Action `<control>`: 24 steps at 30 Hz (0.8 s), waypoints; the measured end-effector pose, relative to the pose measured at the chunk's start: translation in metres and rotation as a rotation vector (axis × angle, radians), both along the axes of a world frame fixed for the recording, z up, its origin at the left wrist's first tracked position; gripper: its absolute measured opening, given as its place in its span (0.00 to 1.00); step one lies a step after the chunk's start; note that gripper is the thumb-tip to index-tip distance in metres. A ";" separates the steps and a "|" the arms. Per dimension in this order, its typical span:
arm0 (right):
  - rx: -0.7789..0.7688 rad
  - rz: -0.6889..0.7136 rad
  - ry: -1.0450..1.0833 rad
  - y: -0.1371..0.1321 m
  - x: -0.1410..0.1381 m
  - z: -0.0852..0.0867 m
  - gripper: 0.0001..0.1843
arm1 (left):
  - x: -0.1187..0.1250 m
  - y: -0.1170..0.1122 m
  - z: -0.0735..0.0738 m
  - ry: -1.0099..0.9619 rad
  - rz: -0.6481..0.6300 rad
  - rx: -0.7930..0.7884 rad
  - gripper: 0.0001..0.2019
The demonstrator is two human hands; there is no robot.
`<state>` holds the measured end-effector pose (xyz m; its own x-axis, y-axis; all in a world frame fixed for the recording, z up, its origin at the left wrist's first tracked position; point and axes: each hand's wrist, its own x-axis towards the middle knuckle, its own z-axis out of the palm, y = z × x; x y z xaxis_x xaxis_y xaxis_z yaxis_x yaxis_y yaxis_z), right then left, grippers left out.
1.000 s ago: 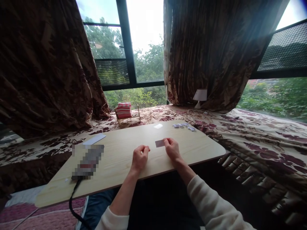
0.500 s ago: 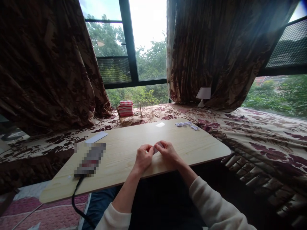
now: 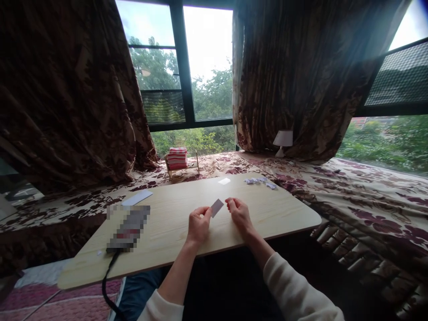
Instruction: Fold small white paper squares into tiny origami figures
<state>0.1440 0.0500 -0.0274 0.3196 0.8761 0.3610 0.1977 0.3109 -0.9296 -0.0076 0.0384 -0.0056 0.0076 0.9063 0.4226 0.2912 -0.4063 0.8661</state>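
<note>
My left hand (image 3: 198,225) pinches a small grey-white rectangle of paper (image 3: 217,207) between thumb and fingers, just above the light wood-pattern table (image 3: 170,214). The paper tilts up and to the right, its lower-left corner hidden by the fingers. To its right, my right hand (image 3: 240,215) is apart from the paper, with fingers curled in and the tips close to the thumb; no object shows in it. Several small folded white paper pieces (image 3: 257,180) lie near the table's far right corner.
On the table's left are a white sheet stack (image 3: 137,197) and a blurred-out dark device (image 3: 129,229) with a black cable. Behind stand a little rack with red-striped cloths (image 3: 177,158) and a white lamp (image 3: 283,141). Floral curtains (image 3: 294,80) frame the windows.
My right hand has let go of the paper and drawn a little to the right. The paper, covered by both hands before, now shows in my left hand. The camera view has tilted slightly upward.
</note>
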 end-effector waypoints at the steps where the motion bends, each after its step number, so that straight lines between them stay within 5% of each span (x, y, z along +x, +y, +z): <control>1: 0.013 0.020 0.002 -0.001 -0.001 0.002 0.19 | 0.000 0.001 0.000 -0.016 -0.002 -0.012 0.12; 4: 0.035 0.056 -0.002 -0.004 -0.004 0.005 0.24 | 0.000 0.002 -0.001 -0.051 -0.020 -0.039 0.14; 15: 0.098 0.211 -0.112 -0.008 -0.008 0.005 0.12 | 0.002 -0.003 0.002 -0.008 -0.152 -0.078 0.13; 24: 0.052 0.090 -0.074 -0.001 -0.003 -0.005 0.12 | 0.004 -0.006 0.003 0.045 -0.188 -0.099 0.13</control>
<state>0.1407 0.0493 -0.0323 0.2113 0.8796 0.4262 0.2349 0.3776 -0.8957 -0.0035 0.0328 -0.0022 0.1972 0.9244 0.3266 0.2581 -0.3703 0.8923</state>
